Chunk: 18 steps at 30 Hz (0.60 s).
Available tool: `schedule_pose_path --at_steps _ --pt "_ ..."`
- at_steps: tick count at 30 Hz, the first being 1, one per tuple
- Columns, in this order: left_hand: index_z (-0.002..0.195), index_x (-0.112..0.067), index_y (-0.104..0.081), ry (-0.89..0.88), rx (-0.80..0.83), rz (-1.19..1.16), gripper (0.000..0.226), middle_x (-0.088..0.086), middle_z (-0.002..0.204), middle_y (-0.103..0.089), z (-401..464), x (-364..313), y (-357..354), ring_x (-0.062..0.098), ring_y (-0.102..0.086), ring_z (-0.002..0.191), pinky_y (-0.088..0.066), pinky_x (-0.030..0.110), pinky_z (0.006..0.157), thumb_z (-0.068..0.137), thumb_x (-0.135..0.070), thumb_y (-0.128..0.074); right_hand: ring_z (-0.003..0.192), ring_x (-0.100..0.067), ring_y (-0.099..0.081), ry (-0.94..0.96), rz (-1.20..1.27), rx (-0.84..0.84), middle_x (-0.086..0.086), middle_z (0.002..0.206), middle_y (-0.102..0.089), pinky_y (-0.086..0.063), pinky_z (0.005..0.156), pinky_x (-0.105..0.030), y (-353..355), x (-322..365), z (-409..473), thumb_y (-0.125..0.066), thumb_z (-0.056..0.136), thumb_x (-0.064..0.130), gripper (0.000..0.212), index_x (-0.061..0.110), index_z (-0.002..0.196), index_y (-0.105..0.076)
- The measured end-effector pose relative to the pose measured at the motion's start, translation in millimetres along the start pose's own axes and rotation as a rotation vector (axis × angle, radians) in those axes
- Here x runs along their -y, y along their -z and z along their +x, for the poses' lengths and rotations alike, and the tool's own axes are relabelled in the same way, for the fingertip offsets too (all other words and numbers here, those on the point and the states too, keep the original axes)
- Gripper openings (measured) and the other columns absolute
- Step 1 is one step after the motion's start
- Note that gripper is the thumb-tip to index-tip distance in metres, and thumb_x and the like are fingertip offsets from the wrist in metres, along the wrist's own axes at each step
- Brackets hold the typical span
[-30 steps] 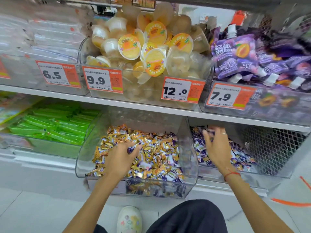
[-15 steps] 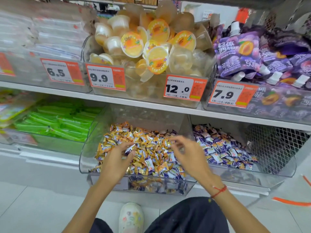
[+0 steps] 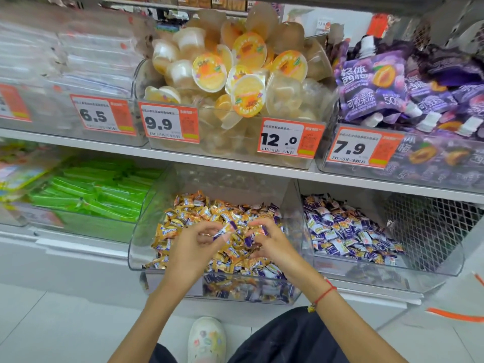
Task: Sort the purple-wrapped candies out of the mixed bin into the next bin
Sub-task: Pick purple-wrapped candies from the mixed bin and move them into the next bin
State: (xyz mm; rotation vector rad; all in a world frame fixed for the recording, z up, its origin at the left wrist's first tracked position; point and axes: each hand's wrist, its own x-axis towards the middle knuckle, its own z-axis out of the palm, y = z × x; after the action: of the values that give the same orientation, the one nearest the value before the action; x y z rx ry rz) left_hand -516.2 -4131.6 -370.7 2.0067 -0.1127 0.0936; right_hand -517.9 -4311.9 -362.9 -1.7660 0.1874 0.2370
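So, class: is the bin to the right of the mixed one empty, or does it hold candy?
It holds candy: purple-wrapped candies cover the floor of the right bin, heaped well below its rim.

1. Mixed bin point(image 3: 146, 226): clear plastic, centre of frame, heaped with gold and purple-wrapped candies point(image 3: 264, 271).
2. Next bin point(image 3: 442, 260): clear, at 3 o'clock beside it, holding purple-and-white candies.

A white shelf point(image 3: 235, 167) runs across a shop display. Orange price tags point(image 3: 290, 137) line its upper bins. Pale floor tiles point(image 3: 52, 328) lie below.
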Motion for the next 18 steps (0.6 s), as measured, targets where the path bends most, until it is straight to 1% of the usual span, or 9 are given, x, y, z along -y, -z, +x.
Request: schedule_pose_path --at_steps 2,4,7,10,11,13,15,17,18 --pt "0.097 -0.033 -0.064 -0.015 0.035 -0.029 0.023 -0.016 0.093 -0.063 1.1 -16.0 -17.5 -0.005 -0.062 0.077 -0.05 0.011 0.067 0.078 -0.036 -0.074 0.087 -0.016 -0.063 -0.02 0.189 0.044 -0.007 0.114 -0.058 -0.056 0.068 -0.026 3.6 9.2 -12.1 -0.047 0.099 0.012 0.022 0.016 0.119 -0.055" --pt "0.097 -0.027 -0.063 -0.025 0.043 -0.093 0.026 -0.013 0.089 -0.065 4.2 -31.1 -32.9 -0.005 -0.064 0.071 -0.052 0.013 0.066 0.076 -0.033 -0.077 0.081 -0.012 -0.065 0.021 0.208 0.012 -0.006 0.107 -0.062 -0.051 0.062 -0.021 10.4 12.9 -22.7 -0.056 0.096 0.023 0.026 0.014 0.12 -0.058" --pt "0.1 -0.018 -0.064 -0.016 0.121 -0.25 0.031 -0.004 0.089 -0.07 8.9 -48.7 -46.7 0.002 -0.068 0.073 -0.056 0.02 0.068 0.074 -0.019 -0.08 0.061 -0.001 -0.061 0.156 0.084 -0.144 0.003 0.086 -0.066 -0.048 0.056 -0.017 27.2 13.5 -35.9 -0.063 0.091 0.022 0.016 0.015 0.106 -0.065" --pt "0.107 -0.013 -0.063 -0.041 0.253 -0.367 0.035 -0.001 0.098 -0.071 16.0 -48.6 -45.8 0.005 -0.069 0.087 -0.056 0.021 0.078 0.077 -0.001 -0.075 0.065 -0.004 -0.062 0.243 0.129 -0.31 0.006 0.08 -0.067 -0.05 0.057 -0.019 52.8 9.6 -42.4 -0.059 0.093 0.018 0.007 0.017 0.096 -0.066" --pt "0.108 -0.016 -0.063 -0.054 0.272 -0.299 0.033 -0.004 0.103 -0.069 20.2 -42.9 -43.2 0.002 -0.067 0.091 -0.054 0.021 0.084 0.08 0.0 -0.072 0.07 -0.005 -0.062 0.306 0.112 -0.407 0.006 0.083 -0.066 -0.052 0.06 -0.018 64.6 4.5 -40.7 -0.059 0.093 0.016 0.008 0.018 0.096 -0.065" --pt "0.108 -0.025 -0.064 -0.09 0.262 -0.004 0.029 -0.014 0.111 -0.065 31.9 -25.6 -38.9 -0.002 -0.061 0.1 -0.05 0.022 0.092 0.086 -0.005 -0.066 0.079 -0.003 -0.059 0.48 -0.081 -0.65 0.002 0.095 -0.062 -0.051 0.067 -0.016 89.4 -4.7 -34.5 -0.057 0.093 0.011 0.011 0.019 0.099 -0.062" --pt "0.112 -0.029 -0.065 -0.112 0.262 0.306 0.028 -0.019 0.119 -0.059 43.2 -7.3 -39.1 0.004 -0.059 0.108 -0.049 0.028 0.093 0.091 -0.011 -0.06 0.082 0.007 -0.053 0.576 -0.347 -0.826 -0.003 0.105 -0.056 -0.044 0.067 -0.009 112.7 -15.3 -19.3 -0.053 0.094 0.004 0.014 0.013 0.104 -0.06" --pt "0.118 -0.031 -0.063 -0.13 0.339 0.476 0.029 -0.02 0.127 -0.053 48.9 4.9 -45.9 0.013 -0.06 0.111 -0.05 0.033 0.092 0.095 -0.015 -0.055 0.085 0.005 -0.053 0.496 -0.567 -0.79 -0.008 0.11 -0.055 -0.04 0.066 -0.012 129.5 -31.1 2.9 -0.049 0.096 0.009 0.019 0.007 0.114 -0.057" --pt "0.12 -0.031 -0.062 -0.163 0.387 0.509 0.028 -0.018 0.13 -0.053 51.1 8.7 -51.6 0.013 -0.057 0.115 -0.048 0.034 0.095 0.096 -0.019 -0.053 0.096 -0.003 -0.056 0.398 -0.676 -0.679 -0.009 0.118 -0.055 -0.043 0.074 -0.02 134.1 -41.8 14.0 -0.045 0.099 0.018 0.029 0.008 0.125 -0.052"
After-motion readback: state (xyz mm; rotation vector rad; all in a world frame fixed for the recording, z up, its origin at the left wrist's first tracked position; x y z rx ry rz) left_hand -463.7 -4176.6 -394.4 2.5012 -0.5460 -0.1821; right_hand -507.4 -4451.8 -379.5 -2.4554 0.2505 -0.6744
